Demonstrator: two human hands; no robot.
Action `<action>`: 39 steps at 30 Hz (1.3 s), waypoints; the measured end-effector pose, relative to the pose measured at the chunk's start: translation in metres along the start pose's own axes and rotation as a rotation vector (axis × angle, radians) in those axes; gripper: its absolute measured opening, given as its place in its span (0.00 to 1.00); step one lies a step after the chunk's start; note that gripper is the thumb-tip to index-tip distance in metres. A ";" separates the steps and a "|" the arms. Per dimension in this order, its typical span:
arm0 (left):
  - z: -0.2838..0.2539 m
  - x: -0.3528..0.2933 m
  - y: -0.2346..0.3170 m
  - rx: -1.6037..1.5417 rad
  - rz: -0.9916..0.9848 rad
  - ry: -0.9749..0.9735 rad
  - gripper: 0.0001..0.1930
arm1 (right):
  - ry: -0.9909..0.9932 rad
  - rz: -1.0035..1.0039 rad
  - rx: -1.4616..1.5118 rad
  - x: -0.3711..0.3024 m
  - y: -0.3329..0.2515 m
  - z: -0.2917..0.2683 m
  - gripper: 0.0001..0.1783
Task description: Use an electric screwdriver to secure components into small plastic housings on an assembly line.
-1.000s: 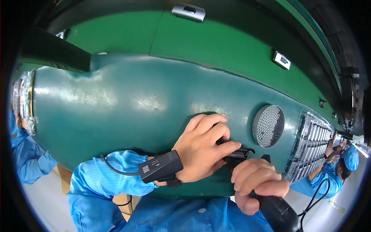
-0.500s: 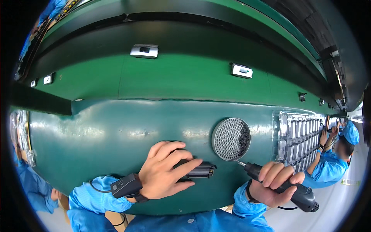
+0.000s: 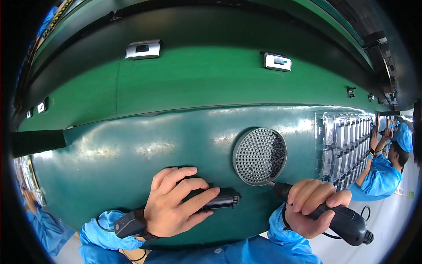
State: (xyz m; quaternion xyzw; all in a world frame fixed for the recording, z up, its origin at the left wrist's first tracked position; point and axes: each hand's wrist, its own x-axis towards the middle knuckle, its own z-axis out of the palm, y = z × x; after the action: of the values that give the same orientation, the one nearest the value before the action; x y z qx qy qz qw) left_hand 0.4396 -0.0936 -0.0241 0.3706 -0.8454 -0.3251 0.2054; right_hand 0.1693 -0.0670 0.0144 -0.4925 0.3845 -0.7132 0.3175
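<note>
My left hand [image 3: 176,200] lies over a small black rectangular plastic housing [image 3: 223,201] on the table, thumb and fingers along its sides. The hand hides the housing's left part. In my right hand [image 3: 314,204] is a black electric screwdriver [image 3: 347,223], held tilted with its bit [image 3: 270,182] pointing to the upper left. That tip is at the lower rim of a round grey screw tray [image 3: 242,173]. The tray is covered with holes, and small dark screws [image 3: 278,154] gather on its right side. Whether a screw sits on the tip, I cannot tell.
Right of the tray stands a clear plastic blister tray [image 3: 327,145] with rows of silver-and-black parts. Silver devices [image 3: 143,49] [image 3: 278,61] lie spaced along a green belt [image 3: 189,83] beyond the table [image 3: 110,176]. A co-worker in blue [image 3: 382,169] sits at the far right, another person's sleeve at left.
The view has shifted slightly. Silver devices on the belt sit in somewhat different places. The screwdriver's tip stays by the screw tray's lower rim, and my left hand stays on the housing.
</note>
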 end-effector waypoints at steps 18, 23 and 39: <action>0.000 -0.002 0.002 -0.002 -0.010 0.015 0.28 | 0.025 0.112 -0.012 0.000 -0.003 0.004 0.19; 0.002 -0.002 0.001 -0.007 -0.010 0.020 0.29 | 0.034 0.126 -0.064 0.001 -0.004 0.010 0.19; 0.003 -0.008 -0.001 -0.056 0.020 0.108 0.31 | -0.176 -0.092 0.235 -0.018 -0.005 0.029 0.15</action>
State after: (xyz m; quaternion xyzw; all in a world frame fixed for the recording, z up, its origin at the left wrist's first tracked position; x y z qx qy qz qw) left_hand 0.4439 -0.0867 -0.0282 0.3733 -0.8274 -0.3260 0.2642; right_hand 0.2023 -0.0558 0.0169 -0.5299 0.2462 -0.7210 0.3724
